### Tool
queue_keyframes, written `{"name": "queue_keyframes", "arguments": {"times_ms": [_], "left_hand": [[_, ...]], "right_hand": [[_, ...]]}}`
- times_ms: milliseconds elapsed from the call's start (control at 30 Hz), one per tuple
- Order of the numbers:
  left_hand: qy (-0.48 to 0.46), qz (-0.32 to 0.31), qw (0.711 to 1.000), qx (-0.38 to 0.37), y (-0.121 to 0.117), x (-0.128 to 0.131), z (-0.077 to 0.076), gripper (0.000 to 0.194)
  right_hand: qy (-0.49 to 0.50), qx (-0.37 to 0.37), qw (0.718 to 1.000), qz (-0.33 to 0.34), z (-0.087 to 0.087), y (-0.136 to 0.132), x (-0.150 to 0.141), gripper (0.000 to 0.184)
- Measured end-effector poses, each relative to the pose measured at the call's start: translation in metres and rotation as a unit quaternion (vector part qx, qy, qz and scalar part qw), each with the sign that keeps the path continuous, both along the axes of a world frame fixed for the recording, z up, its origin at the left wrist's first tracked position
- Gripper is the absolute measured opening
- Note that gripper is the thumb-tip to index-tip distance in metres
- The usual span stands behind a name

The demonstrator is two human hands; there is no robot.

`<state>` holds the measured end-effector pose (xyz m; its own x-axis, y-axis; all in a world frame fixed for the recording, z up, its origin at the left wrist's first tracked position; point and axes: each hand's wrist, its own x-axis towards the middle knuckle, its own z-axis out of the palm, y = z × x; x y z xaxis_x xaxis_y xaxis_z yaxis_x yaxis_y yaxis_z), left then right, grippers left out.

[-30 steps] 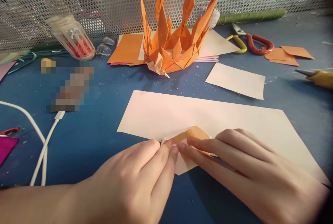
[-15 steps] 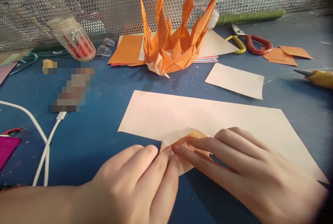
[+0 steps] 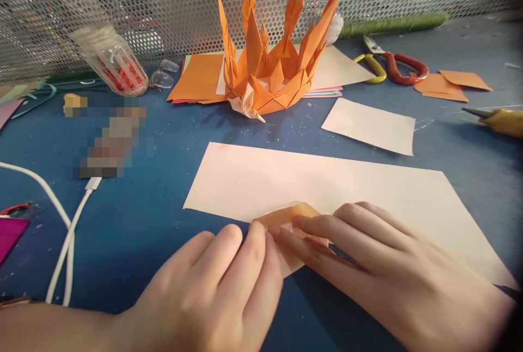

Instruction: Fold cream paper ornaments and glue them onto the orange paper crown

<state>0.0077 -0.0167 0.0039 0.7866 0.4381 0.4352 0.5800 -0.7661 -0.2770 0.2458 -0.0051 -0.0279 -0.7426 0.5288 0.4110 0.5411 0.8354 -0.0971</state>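
The folded paper (image 3: 286, 213) is positioned between both hands. The left hand (image 3: 216, 281), at its 8 o'clock, grips its edge with curled fingers; the right hand (image 3: 384, 259), at 4 o'clock, holds it under thumb and fingertip. The orange crown (image 3: 281, 96) stands at 12 o'clock.

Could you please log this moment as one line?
left hand: touching folded paper, left side | right hand: touching same paper, right side | beyond: cream paper strip, orange paper crown

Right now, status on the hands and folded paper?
Left hand, right hand: both at folded paper. Paper partly hidden by hands. Long pale sheet beneath paper's far edge.
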Motion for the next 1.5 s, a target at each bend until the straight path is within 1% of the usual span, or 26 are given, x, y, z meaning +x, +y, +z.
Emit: {"name": "queue_keyframes", "arguments": {"times_ms": [67, 167, 200, 233, 267, 400, 500, 533, 567, 600, 633, 667, 733, 833, 867, 900, 933, 1033, 1100, 1200, 1300, 1400, 1500], "left_hand": [[0.021, 0.005, 1.0, -0.008, 0.001, 0.003, 0.0, 0.042], [0.025, -0.003, 0.999, 0.024, 0.0, 0.007, -0.003, 0.046], [0.042, 0.004, 0.999, 0.014, -0.001, 0.007, -0.005, 0.046], [0.045, 0.002, 0.999, 0.02, -0.001, 0.007, -0.006, 0.048], [0.031, 0.003, 0.999, 0.029, -0.002, 0.007, -0.007, 0.048], [0.019, -0.001, 0.999, 0.04, -0.004, 0.008, -0.008, 0.041], [0.027, -0.016, 0.999, 0.025, -0.003, 0.008, -0.005, 0.04], [0.055, 0.005, 0.998, -0.022, -0.002, 0.008, -0.004, 0.035], [0.046, -0.011, 0.998, -0.034, -0.001, 0.007, -0.004, 0.034], [0.017, -0.006, 0.999, -0.026, 0.001, 0.006, -0.004, 0.034], [-0.033, -0.016, 0.999, -0.002, 0.002, 0.005, -0.005, 0.032], [-0.051, -0.011, 0.999, 0.001, 0.003, 0.004, -0.006, 0.03], [-0.05, 0.008, 0.998, -0.034, 0.006, 0.002, -0.007, 0.024], [-0.054, 0.063, 0.993, -0.079, 0.008, -0.001, -0.007, 0.031], [-0.061, 0.071, 0.991, -0.095, 0.009, -0.002, -0.007, 0.031], [-0.066, 0.067, 0.989, -0.114, 0.009, -0.002, -0.007, 0.028], [-0.069, 0.056, 0.988, -0.129, 0.009, -0.002, -0.007, 0.025], [-0.092, 0.027, 0.983, -0.156, 0.01, -0.002, -0.011, 0.019], [-0.125, 0.021, 0.977, -0.173, 0.01, -0.002, -0.015, 0.018], [-0.161, 0.019, 0.964, -0.21, 0.011, -0.002, -0.018, 0.021], [-0.189, 0.023, 0.944, -0.27, 0.014, -0.003, -0.015, 0.021], [-0.214, 0.013, 0.919, -0.331, 0.018, -0.003, -0.009, 0.021], [-0.245, 0.002, 0.895, -0.373, 0.02, -0.003, -0.005, 0.027]], "right_hand": [[0.003, -0.001, 1.0, 0.001, 0.0, -0.001, 0.0, 0.039], [0.005, 0.005, 1.0, 0.005, 0.0, -0.002, 0.001, 0.039], [0.006, 0.005, 1.0, 0.005, 0.0, -0.003, 0.001, 0.039], [0.006, 0.004, 1.0, 0.006, 0.0, -0.003, 0.001, 0.039], [0.005, 0.003, 1.0, 0.006, 0.0, -0.003, 0.0, 0.039], [0.01, 0.005, 1.0, 0.006, 0.0, -0.003, -0.001, 0.04], [0.009, 0.007, 1.0, 0.002, -0.001, -0.003, -0.002, 0.039], [0.009, 0.007, 1.0, 0.0, -0.001, -0.003, -0.001, 0.038], [0.01, 0.002, 1.0, 0.0, -0.001, -0.003, 0.0, 0.037], [0.011, -0.008, 1.0, 0.002, -0.001, -0.004, 0.001, 0.037], [0.013, -0.022, 1.0, 0.005, -0.001, -0.004, 0.002, 0.036], [0.015, -0.04, 0.999, 0.007, 0.0, -0.004, 0.004, 0.036], [0.02, -0.062, 0.998, -0.006, 0.002, -0.003, 0.007, 0.038], [0.027, -0.027, 0.997, -0.067, 0.004, 0.003, 0.008, 0.044], [0.03, -0.023, 0.996, -0.078, 0.004, 0.005, 0.008, 0.046], [0.036, -0.033, 0.996, -0.078, 0.004, 0.009, 0.008, 0.045], [0.047, -0.057, 0.995, -0.073, 0.004, 0.012, 0.007, 0.043], [0.083, -0.159, 0.983, -0.047, 0.004, 0.021, 0.007, 0.029], [0.11, -0.196, 0.974, -0.036, 0.004, 0.025, 0.008, 0.02], [0.138, -0.222, 0.965, -0.029, 0.004, 0.028, 0.009, 0.013], [0.151, -0.249, 0.956, -0.032, 0.005, 0.029, 0.01, 0.008], [0.166, -0.266, 0.949, -0.029, 0.007, 0.029, 0.009, 0.013], [0.177, -0.302, 0.935, -0.066, 0.007, 0.027, 0.009, 0.014]]}}
